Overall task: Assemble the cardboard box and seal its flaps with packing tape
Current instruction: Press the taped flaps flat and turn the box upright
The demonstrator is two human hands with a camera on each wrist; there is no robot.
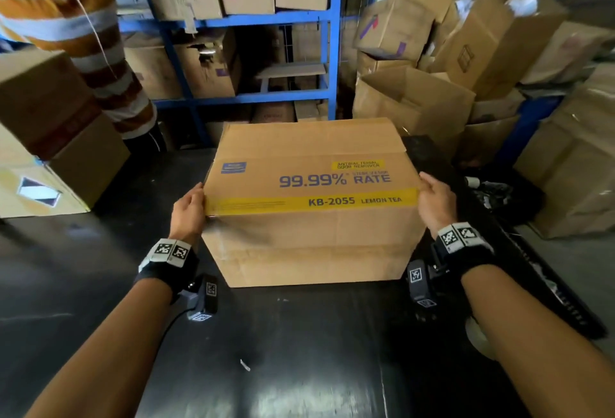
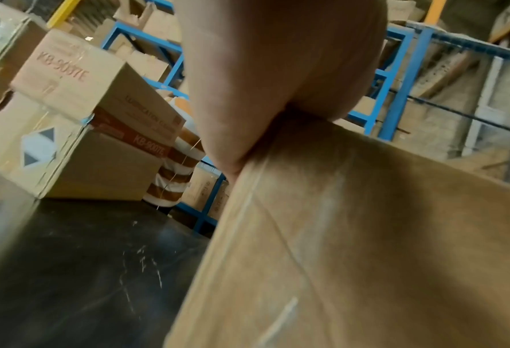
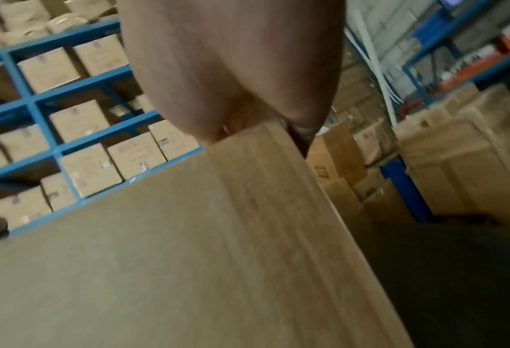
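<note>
A brown cardboard box (image 1: pixel 309 184) with a yellow band printed "KB-2055 LEMON TEA" stands on the black table (image 1: pixel 283 334), its printed face tilted up toward me. My left hand (image 1: pixel 188 207) grips its left edge, thumb on the printed face and fingers hidden round the side. My right hand (image 1: pixel 436 201) holds the right edge, fingers curled over it. In the left wrist view the left hand (image 2: pixel 277 70) presses the box (image 2: pixel 352 235). The right wrist view shows the right hand (image 3: pixel 233 70) on the box (image 3: pixel 188 259) corner. A pale round object (image 1: pixel 476 334), possibly tape, lies partly hidden by my right forearm.
A person in an orange-striped shirt (image 1: pixel 83 34) stands at the far left behind stacked boxes (image 1: pixel 50 137). Blue shelving (image 1: pixel 332 51) with cartons runs behind the table. An open box (image 1: pixel 409 101) and piled cartons (image 1: pixel 565 167) crowd the right. Black plastic (image 1: pixel 492 191) lies right of the box.
</note>
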